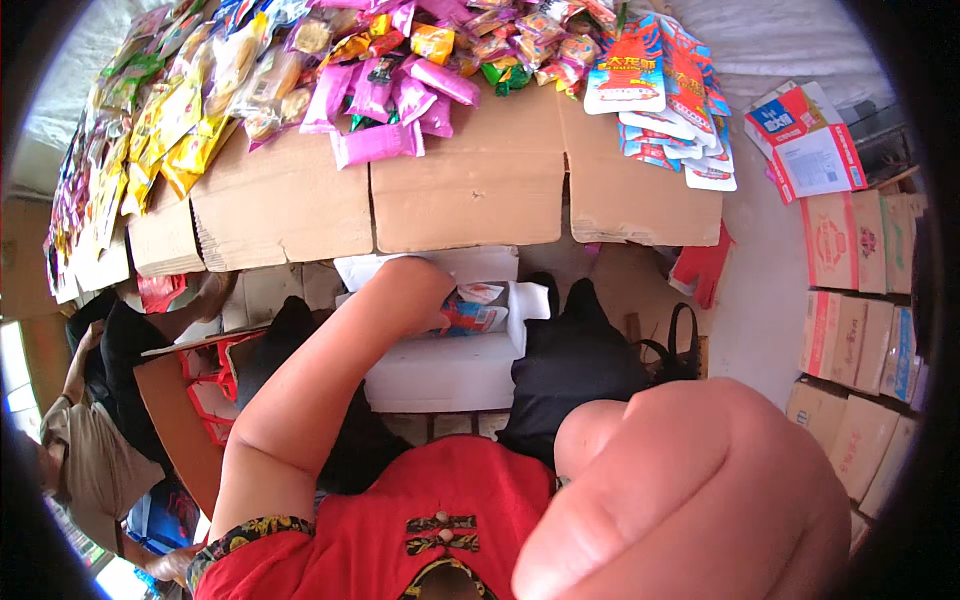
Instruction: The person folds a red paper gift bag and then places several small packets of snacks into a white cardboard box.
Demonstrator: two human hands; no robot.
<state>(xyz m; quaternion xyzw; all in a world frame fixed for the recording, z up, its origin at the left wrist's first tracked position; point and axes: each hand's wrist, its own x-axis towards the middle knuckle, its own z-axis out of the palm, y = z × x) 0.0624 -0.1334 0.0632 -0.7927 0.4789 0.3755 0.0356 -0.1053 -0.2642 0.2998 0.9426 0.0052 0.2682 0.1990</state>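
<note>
My left arm stretches down to a white box between my knees. My left hand is at the box's opening, beside blue-and-red packets; its fingers are hidden, so I cannot tell whether it grips one. Very close to the camera, my right hand fills the lower right of the head view. Its fingers look bent and closed, and whatever they may hold is out of sight.
A cardboard-covered table ahead bears yellow packets, purple packets and blue-and-red pouches. Stacked cartons stand at right. An open cardboard box is by my left leg. Another person sits at far left.
</note>
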